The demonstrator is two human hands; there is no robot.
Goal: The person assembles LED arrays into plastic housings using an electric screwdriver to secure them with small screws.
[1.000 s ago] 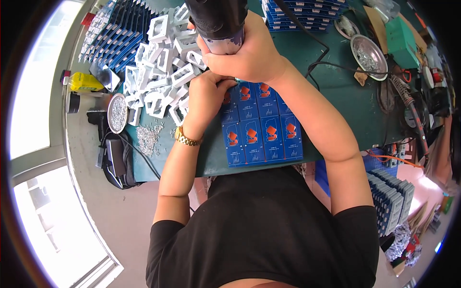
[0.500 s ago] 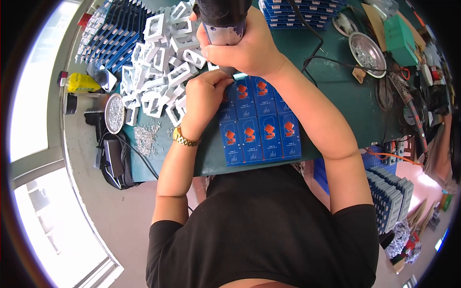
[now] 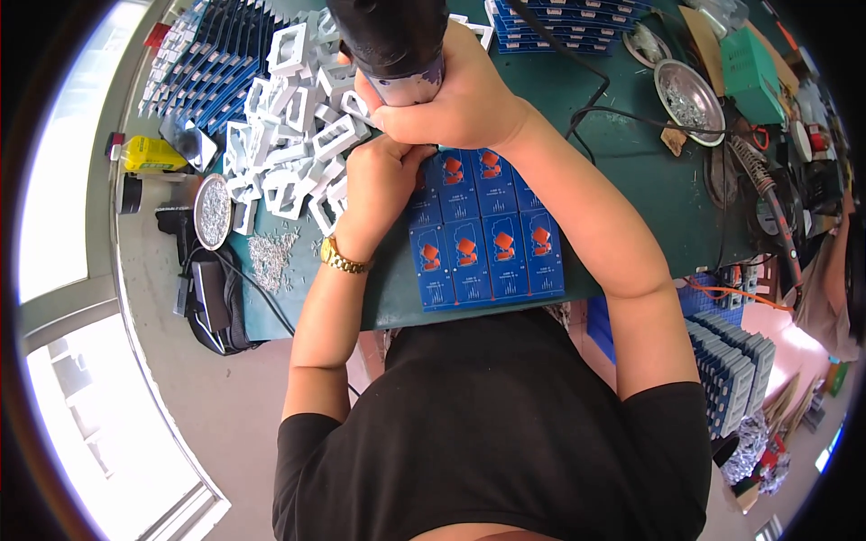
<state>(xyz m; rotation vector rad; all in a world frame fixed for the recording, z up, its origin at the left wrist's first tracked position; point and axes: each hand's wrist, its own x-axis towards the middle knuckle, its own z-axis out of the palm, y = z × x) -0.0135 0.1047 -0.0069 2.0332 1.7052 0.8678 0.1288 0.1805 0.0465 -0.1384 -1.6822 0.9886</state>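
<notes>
The cropped black tool (image 3: pixel 397 41) is gripped by the right hand (image 3: pixel 456 99); whether the left hand (image 3: pixel 377 178) is closed on anything cannot be told. Bare green tabletop (image 3: pixel 645 185) is seen rightward.

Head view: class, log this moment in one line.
right hand: gripping dark tool | left hand: at far-left corner of blue boards | white frames: piled at left

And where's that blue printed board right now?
In the head view, the blue board lies by the front edge of the green table, just right of the left hand and the heap of white frames.
</notes>
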